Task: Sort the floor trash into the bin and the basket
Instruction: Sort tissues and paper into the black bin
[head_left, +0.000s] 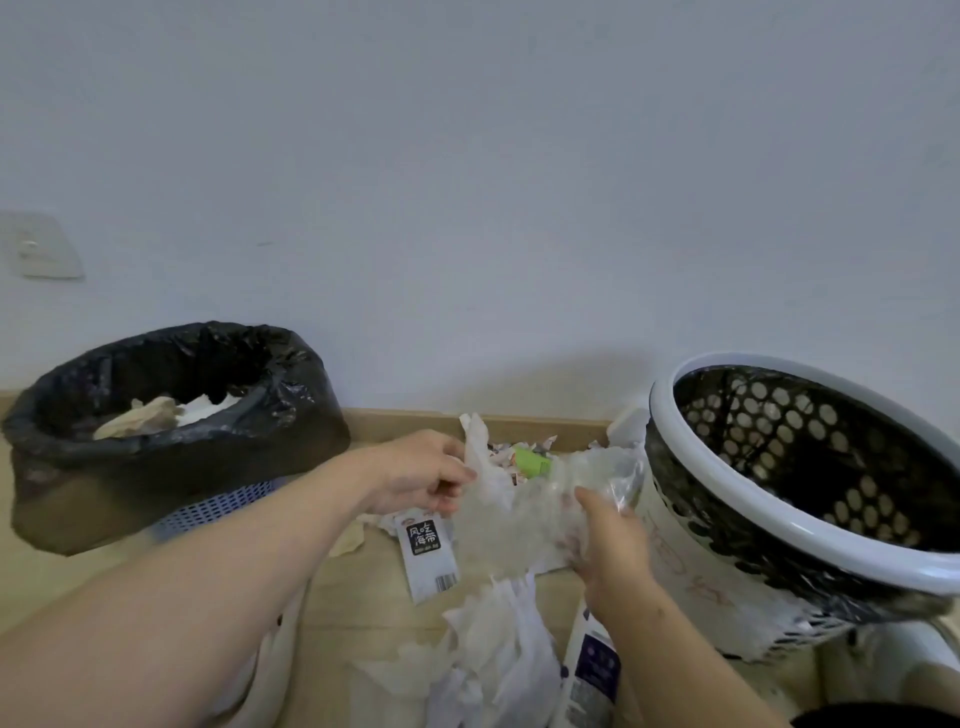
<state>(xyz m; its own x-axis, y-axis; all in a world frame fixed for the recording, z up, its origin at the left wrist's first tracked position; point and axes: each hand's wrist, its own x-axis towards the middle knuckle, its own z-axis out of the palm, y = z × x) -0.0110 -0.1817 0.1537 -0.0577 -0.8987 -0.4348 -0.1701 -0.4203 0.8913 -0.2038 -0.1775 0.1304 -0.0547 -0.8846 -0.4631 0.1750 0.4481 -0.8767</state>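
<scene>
Blurred clear bag (540, 499) between left hand (415, 478) and right hand (608, 540)

White snack packet (427, 556) on floor (353, 613): black label reads 风吃海带, barcode beneath; red print on white bag (691, 566) beside basket (779, 545) illegible

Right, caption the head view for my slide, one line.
Left hand and right hand hold a crumpled clear plastic bag above floor litter, between black-lined bin and white-rimmed perforated basket.
</scene>
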